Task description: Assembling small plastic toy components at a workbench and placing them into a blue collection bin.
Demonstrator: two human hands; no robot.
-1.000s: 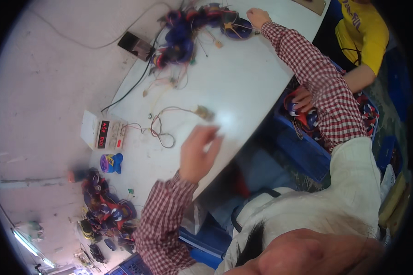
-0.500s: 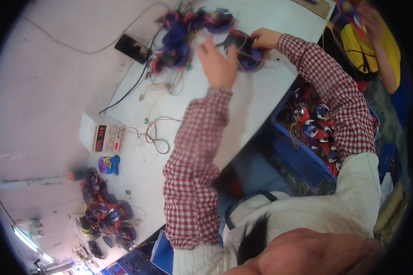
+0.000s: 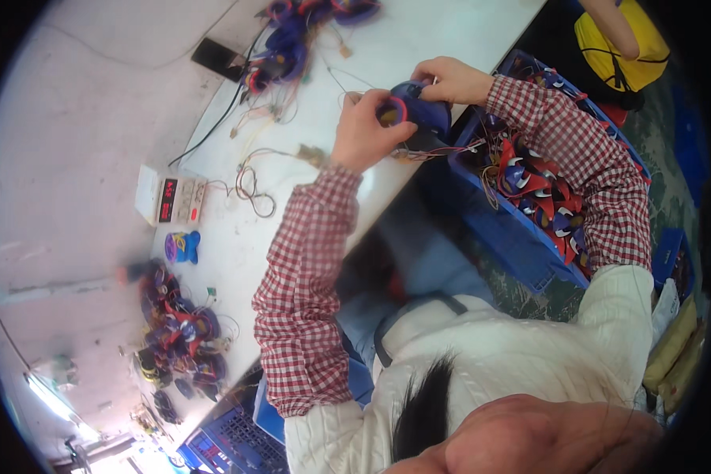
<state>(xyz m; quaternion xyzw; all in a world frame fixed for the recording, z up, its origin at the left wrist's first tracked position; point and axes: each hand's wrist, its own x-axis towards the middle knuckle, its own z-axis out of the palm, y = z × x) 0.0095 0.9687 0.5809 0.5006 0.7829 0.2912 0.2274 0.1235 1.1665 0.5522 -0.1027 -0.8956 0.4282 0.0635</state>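
Bench [image 3: 419,47], big and white, holds most of the things here. A blue bin [image 3: 513,229] full of red and blue toy parts sits just beside its edge. A pile of blue and red parts [image 3: 300,35] with thin wires lies at the far end. A small box with red lights [image 3: 170,197] rests near the left. Over the bench edge, both hands hold one blue toy part [image 3: 419,107] with a red ring. The left hand [image 3: 363,130] is wrapped tight around its ring end. The right hand [image 3: 454,79] grips the top. This looks like the step of fixing or checking this part. Next, fingers must stay gentle near the thin wires.
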